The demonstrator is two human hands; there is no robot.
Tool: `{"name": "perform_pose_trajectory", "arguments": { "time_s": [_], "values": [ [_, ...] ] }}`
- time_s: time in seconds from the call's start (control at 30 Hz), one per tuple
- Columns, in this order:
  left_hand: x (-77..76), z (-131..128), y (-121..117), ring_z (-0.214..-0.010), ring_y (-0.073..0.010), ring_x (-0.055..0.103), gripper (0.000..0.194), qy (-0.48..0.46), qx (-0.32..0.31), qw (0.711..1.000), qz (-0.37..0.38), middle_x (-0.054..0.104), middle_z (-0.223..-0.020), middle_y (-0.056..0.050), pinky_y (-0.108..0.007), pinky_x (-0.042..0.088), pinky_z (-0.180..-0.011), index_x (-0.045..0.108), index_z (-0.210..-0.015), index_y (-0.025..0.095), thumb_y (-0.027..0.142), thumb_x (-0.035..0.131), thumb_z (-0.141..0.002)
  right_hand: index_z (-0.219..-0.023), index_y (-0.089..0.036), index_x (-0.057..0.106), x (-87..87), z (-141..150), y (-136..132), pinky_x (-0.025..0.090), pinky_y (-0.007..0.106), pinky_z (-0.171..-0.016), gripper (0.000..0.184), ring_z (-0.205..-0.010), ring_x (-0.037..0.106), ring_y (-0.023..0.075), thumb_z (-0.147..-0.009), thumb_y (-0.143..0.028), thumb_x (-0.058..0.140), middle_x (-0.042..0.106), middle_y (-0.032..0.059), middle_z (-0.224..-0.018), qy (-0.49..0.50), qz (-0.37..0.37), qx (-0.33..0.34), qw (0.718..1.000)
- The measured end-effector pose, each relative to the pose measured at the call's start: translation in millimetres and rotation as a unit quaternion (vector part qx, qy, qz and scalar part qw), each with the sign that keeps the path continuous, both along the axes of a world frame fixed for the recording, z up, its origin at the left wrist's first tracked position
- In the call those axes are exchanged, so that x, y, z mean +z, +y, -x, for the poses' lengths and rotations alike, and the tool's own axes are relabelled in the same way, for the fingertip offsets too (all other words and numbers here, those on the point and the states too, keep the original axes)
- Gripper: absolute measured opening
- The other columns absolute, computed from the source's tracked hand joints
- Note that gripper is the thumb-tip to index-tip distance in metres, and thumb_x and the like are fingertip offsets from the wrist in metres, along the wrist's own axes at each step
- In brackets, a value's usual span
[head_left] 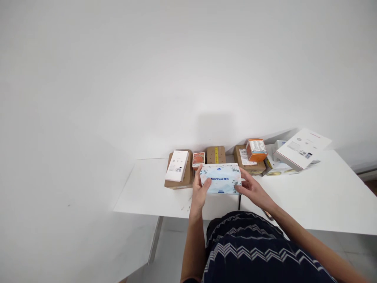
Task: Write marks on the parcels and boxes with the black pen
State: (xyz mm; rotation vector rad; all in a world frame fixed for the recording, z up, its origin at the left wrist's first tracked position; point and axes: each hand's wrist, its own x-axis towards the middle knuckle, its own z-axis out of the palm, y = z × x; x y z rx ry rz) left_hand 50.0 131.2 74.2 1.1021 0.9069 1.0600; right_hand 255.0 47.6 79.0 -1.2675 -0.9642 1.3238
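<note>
Between the fingers of both hands, above the near part of the white table (318, 200), is a pale blue packet marked "Manhua" (220, 179). The left hand (200, 190) grasps its left end, thumb on the printed face; the right hand (251, 188) grasps the other end, its thumb near the lower corner. Beyond the left fingers lies a white box (177, 166) on a cardboard box (188, 173), with a small red-topped box (198, 158) beside it. Beyond the right fingers, an orange box (256, 150) rests on a labelled carton (250, 161).
</note>
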Motion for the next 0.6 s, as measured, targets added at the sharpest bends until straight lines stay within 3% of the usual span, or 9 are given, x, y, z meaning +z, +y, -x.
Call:
{"name": "perform_pose_trajectory", "arguments": {
  "time_s": [0.2,0.33,0.6],
  "values": [
    [3.2,6.5,-0.9,-0.131,-0.0275,0.047,0.059,-0.055,-0.05,0.997,0.025,0.05,-0.142,-0.009,-0.042,0.04,-0.108,0.046,-0.139,0.028,0.045,0.062,-0.085,-0.137,-0.029,0.047,10.6,-3.3,2.8,0.047,0.041,-0.098,0.059,-0.11,0.062,0.0243,-0.083,-0.049,0.062,0.066,0.0062,-0.123,0.025,0.008,-0.068,0.997],
    [0.8,7.5,-1.3,-0.132,-0.029,0.044,0.057,-0.034,-0.036,0.998,0.024,0.05,-0.143,-0.009,-0.042,0.041,-0.107,0.054,-0.133,0.026,0.046,0.066,-0.081,-0.137,-0.033,0.047,14.8,-3.2,2.7,0.047,0.04,-0.099,0.057,-0.109,0.062,0.0231,-0.084,-0.049,0.061,0.066,0.0025,-0.123,0.042,0.026,-0.074,0.996],
    [-1.5,7.6,-1.9,-0.13,-0.028,0.047,0.054,-0.05,-0.038,0.998,0.028,0.05,-0.143,-0.008,-0.043,0.04,-0.108,0.053,-0.133,0.027,0.04,0.066,-0.083,-0.134,-0.035,0.05,13.9,-1.5,1.3,0.045,0.039,-0.1,0.052,-0.112,0.06,0.0229,-0.084,-0.045,0.062,0.064,0.002,-0.126,0.075,0.013,-0.075,0.994]
  ]
}}
